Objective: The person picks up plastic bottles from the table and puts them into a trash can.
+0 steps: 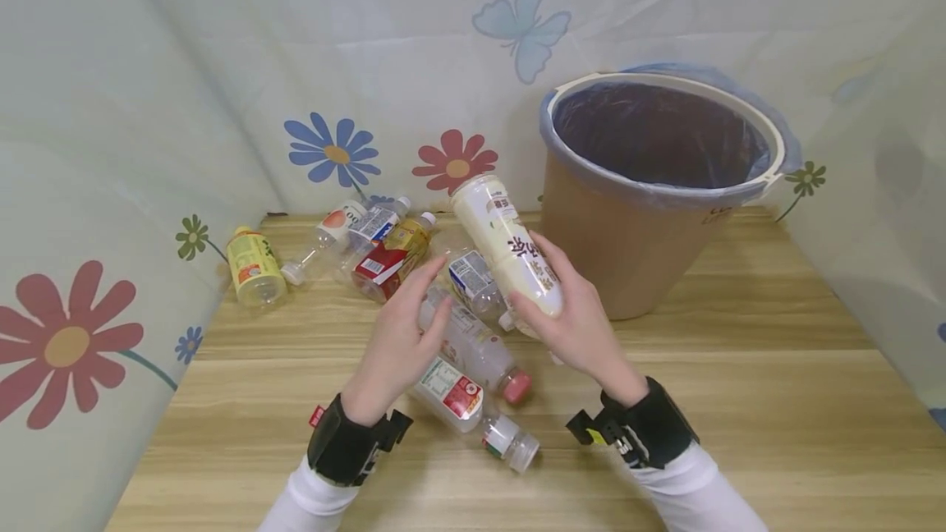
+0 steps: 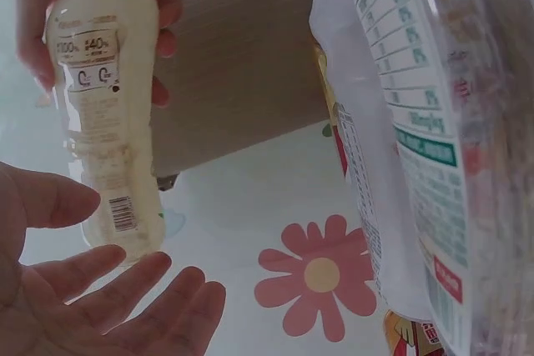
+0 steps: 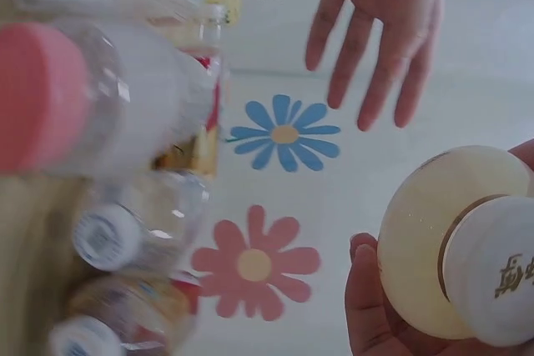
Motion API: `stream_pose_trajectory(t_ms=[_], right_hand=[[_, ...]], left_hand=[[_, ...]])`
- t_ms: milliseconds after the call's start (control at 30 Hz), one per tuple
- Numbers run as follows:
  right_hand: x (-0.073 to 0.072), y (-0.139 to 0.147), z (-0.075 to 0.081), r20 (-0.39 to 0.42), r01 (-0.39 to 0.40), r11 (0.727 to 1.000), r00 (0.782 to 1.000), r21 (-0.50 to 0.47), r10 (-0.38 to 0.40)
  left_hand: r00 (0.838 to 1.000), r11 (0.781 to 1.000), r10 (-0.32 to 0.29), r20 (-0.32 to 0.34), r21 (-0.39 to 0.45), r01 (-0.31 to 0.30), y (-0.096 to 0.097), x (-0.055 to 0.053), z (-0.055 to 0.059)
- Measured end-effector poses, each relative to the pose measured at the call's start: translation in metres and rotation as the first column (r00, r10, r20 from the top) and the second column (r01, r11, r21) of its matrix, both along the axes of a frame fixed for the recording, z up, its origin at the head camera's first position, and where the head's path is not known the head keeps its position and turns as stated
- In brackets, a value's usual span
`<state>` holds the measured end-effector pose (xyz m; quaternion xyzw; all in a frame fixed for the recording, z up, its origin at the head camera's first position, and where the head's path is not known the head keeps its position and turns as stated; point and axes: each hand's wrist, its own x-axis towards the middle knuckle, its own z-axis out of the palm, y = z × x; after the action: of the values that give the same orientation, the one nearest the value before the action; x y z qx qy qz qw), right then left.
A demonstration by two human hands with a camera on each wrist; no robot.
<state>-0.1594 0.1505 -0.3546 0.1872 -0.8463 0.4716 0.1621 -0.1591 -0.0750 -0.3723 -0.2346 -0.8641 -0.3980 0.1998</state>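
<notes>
My right hand [image 1: 580, 327] grips a cream-coloured drink bottle [image 1: 504, 236] above the table, tilted with its base up and to the left. The bottle's white cap [image 3: 496, 271] faces the right wrist camera. My left hand [image 1: 402, 343] holds nothing; its fingers are spread and apart from one another in the left wrist view, close to the bottle's base end. Below the hands lie a pink-capped bottle [image 1: 480, 345] and a clear bottle with a white and red label [image 1: 452, 391]. A clear bottle with a blue and white label [image 1: 473, 276] lies just behind them.
A brown bin [image 1: 613, 245] lined with a bluish bag stands at the back right. Several bottles lie at the back left, among them one with a red and gold label [image 1: 395, 257] and a yellow-capped bottle [image 1: 254, 265]. Flower-printed cloth [image 1: 414, 39] surrounds the wooden table [image 1: 709, 401].
</notes>
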Motion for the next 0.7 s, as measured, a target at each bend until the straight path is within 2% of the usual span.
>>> stream_pose_trajectory(t_ms=[167, 333, 533, 700], right_hand=[[-0.008, 0.011, 0.036, -0.048, 0.043, 0.998, 0.998, 0.041, -0.041], [-0.017, 0.022, 0.082, -0.079, 0.084, 0.995, 0.994, 0.050, -0.080], [-0.025, 0.040, 0.135, -0.051, 0.175, 0.982, 0.984, 0.069, -0.172], [-0.034, 0.059, 0.163, -0.008, 0.276, 0.954, 0.961, 0.119, -0.277]], left_hand=[[0.998, 0.995, -0.001, -0.056, -0.096, -0.005, 0.006, -0.004, 0.004], [0.995, 0.985, -0.033, -0.091, -0.174, 0.017, 0.013, -0.007, 0.010], [0.993, 0.977, -0.052, -0.109, -0.210, 0.028, 0.019, -0.005, 0.013], [0.993, 0.978, -0.056, -0.108, -0.204, 0.033, 0.022, -0.004, 0.011]])
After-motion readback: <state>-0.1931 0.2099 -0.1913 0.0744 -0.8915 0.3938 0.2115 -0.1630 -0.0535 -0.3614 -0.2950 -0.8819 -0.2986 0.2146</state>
